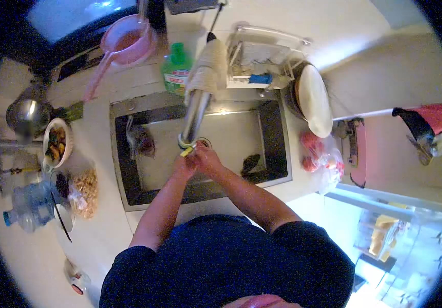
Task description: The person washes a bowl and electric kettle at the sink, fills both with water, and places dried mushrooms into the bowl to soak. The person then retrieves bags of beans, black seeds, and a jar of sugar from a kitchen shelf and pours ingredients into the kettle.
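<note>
Both hands meet over the sink (231, 133), just below the end of the metal faucet (195, 115). My left hand (185, 165) has its fingers closed on a small yellow-green piece (187, 152), whose kind I cannot make out. Pressed against it from the right, my right hand (206, 158) is also closed; what its fingers hold, if anything, is hidden. A dark leaf-like scrap (250, 163) lies in the basin's right side. On the left of the basin is a clear plastic bag (139, 138) with something dark reddish in it. A pale cloth (208, 69) is wrapped around the upper faucet.
Behind the sink stand a green bottle (176, 72), a pink strainer (127, 41) and a white rack (267, 51). Left are a bowl of food (56, 143), a bag of nuts or similar bits (85, 195) and a water jug (31, 205). A bag of red items (319, 156) sits right.
</note>
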The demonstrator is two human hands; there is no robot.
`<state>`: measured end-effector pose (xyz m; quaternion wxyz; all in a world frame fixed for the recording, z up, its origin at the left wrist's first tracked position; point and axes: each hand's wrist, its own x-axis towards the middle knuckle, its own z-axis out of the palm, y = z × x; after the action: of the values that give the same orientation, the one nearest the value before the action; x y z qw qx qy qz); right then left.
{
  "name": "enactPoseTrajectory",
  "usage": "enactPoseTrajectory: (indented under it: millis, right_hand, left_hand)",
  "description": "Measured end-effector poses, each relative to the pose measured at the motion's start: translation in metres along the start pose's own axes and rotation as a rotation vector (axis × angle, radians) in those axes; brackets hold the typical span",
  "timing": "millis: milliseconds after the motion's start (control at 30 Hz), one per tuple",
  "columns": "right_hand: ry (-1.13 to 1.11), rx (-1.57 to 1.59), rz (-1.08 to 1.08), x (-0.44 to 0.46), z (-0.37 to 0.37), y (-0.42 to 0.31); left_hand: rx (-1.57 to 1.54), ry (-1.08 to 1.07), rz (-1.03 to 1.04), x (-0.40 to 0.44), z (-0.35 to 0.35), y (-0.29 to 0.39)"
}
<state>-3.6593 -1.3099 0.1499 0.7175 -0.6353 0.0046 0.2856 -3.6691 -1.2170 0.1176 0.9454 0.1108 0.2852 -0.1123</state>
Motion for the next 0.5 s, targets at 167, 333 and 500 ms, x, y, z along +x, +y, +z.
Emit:
enactPoseTrajectory:
  millis: [167,333,500]
  right_hand:
    - [-0.018,-0.748,-0.215,0.006,0.018,-0.033]
    - [-0.077,-0.624,-0.432,-0.025,0.000,-0.071]
    - [0.370,-0.823,-0.144,-0.025,-0.091,-0.024]
  left_hand:
    - [0.057,-0.121,0.201,-0.012,-0.002,0.016]
    - [0.314,-0.051,-0.124,0.011,-0.016,0.015]
    - [0.280,-0.154,-0.172,0.043,-0.072,-0.004]
